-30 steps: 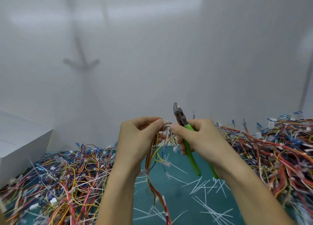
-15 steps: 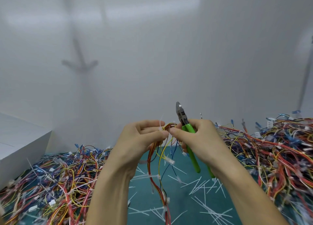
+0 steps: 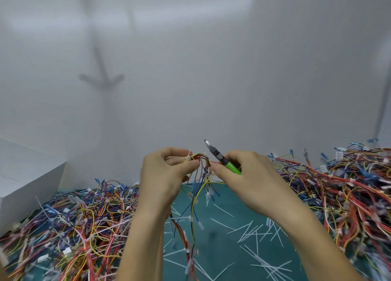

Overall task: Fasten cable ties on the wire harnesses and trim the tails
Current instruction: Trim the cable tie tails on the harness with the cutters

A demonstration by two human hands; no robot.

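Since half a second ago the cutters (image 3: 220, 159) have swung flatter. Their steel nose now leans toward the left hand (image 3: 167, 175), and most of the green handle has gone out of sight inside the right hand (image 3: 251, 181). Both hands hover close together above the teal mat (image 3: 224, 204), thumbs nearly meeting. The left pinches the looped top of the wire harness (image 3: 204, 168), where a white cable tie (image 3: 189, 156) pokes up. The right wraps the cutters while its thumb and forefinger nip the same wires.

The harness looks feather-light and limp: thin plastic-sheathed strands in red, yellow and blue droop toward the mat and end in small white connectors. It is probably best held right beside the tie, where the bundle is gathered; elsewhere the strands would likely splay. The tie seems to be stiff, smooth nylon, likely slippery. Snipped white tails (image 3: 254, 234) litter the mat, and tangled harness heaps (image 3: 74, 223) lie on both its sides.
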